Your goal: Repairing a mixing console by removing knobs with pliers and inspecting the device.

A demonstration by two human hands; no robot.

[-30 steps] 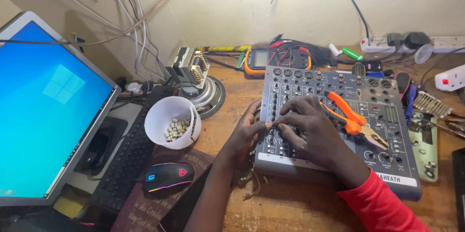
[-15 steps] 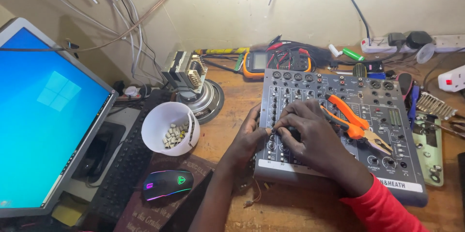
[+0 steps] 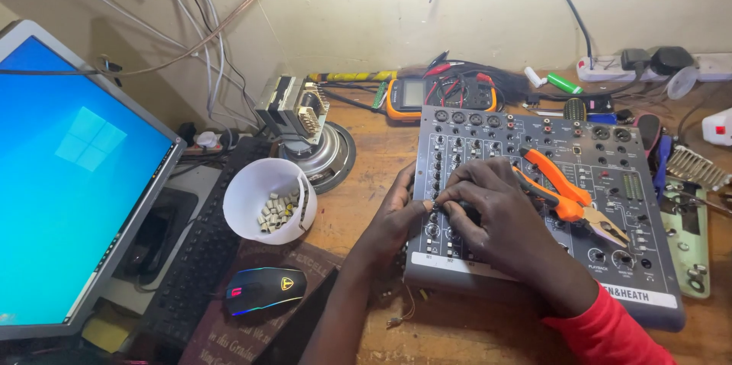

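Both hands on the grey, flat-topped audio mixing console [image 3: 549,182], which lies on the brown wooden bench [image 3: 366,205] with its knob face up and its front edge toward the person; that attitude puts every control within reach from above.

Right hand [image 3: 499,216] lies palm-down over the lower-left knob rows; fingers curled, fingertips [image 3: 446,199] pinched together on something small at the panel, probably one knob or its cap; too small to say which.

Left hand [image 3: 396,209] sits at the console's left edge, thumb and fingers meeting the right fingertips at the same spot; whether it grasps anything or only steadies the case, I cannot tell.

Orange-handled pliers [image 3: 572,197] rest on the console's panel just right of the right hand, metal jaws pointing to the lower right; nobody holds them; judged: parked there to be near at hand.

White plastic cup [image 3: 268,199] tilted, mouth toward the person, holding small pale cylindrical caps [image 3: 278,209]; left of the console, near the left forearm; the tilt leaves the contents easy to pick from.

Also present: lit blue monitor [image 3: 69,174] at far left; black keyboard [image 3: 198,258]; black mouse with coloured glow [image 3: 263,289]; orange multimeter [image 3: 408,96] behind the console.
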